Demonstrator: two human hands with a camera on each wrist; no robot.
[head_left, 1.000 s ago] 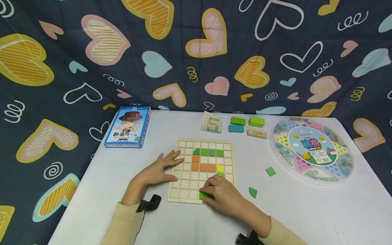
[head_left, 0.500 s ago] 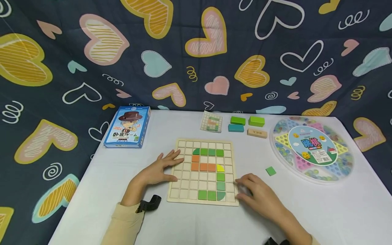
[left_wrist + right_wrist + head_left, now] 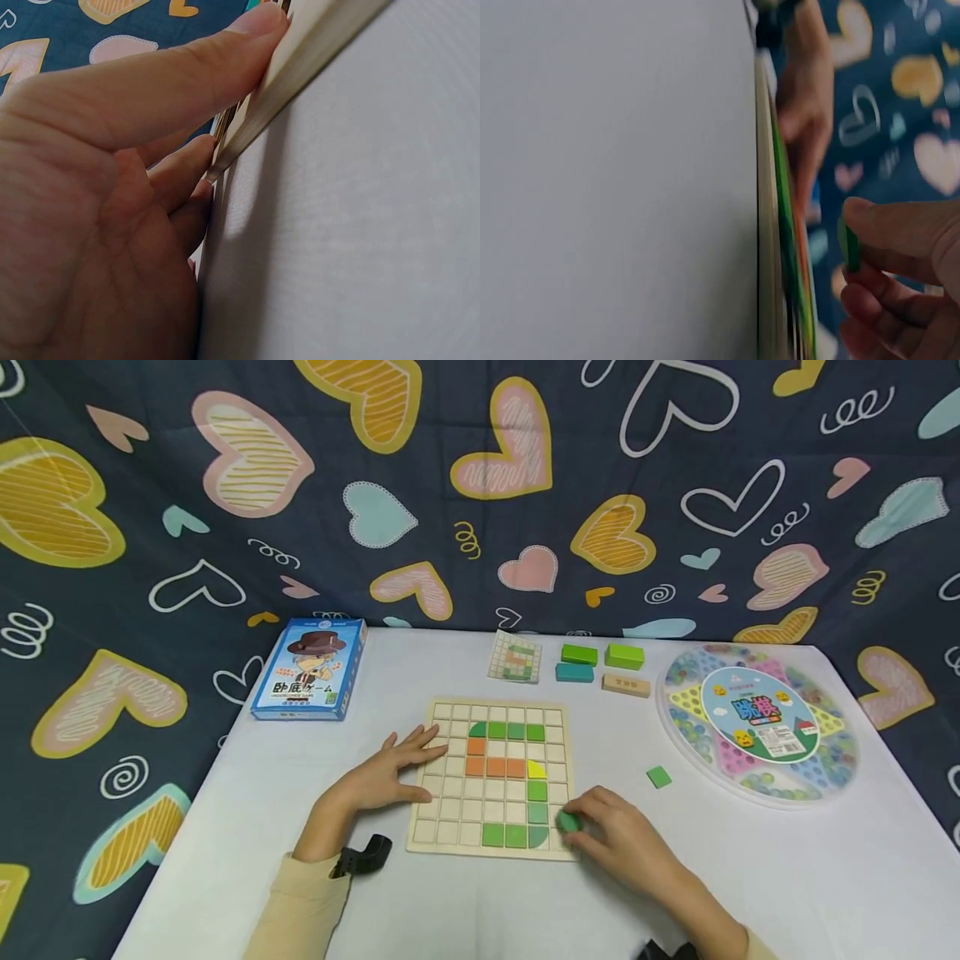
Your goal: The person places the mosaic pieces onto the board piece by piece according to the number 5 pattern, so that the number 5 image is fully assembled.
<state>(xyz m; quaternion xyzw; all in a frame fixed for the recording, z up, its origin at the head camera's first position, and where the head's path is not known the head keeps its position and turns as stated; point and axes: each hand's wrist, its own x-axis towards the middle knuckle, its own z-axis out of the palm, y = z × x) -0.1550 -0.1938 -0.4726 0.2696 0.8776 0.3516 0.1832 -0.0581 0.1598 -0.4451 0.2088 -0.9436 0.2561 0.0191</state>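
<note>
A square wooden grid board lies on the table, with green, orange and yellow tiles set in some of its cells. Spread along the board's left edge, my left hand rests with thumb and fingertips on the rim; the left wrist view shows the thumb on top of that edge. My right hand pinches a green quarter-round tile between thumb and fingers, over the board's lower right edge. In the right wrist view the tile is held clear of the board. One loose green square tile lies right of the board.
Behind the board lies a small pattern card, beside several blocks. A blue game box stands at the back left. At the right is a round clear case of marbles. A heart-print cloth hangs behind the table.
My right hand pressed tiles at the board's bottom row, moved right off the board, and came back left with the quarter-round tile that lay on the table. The left hand has stayed put.
</note>
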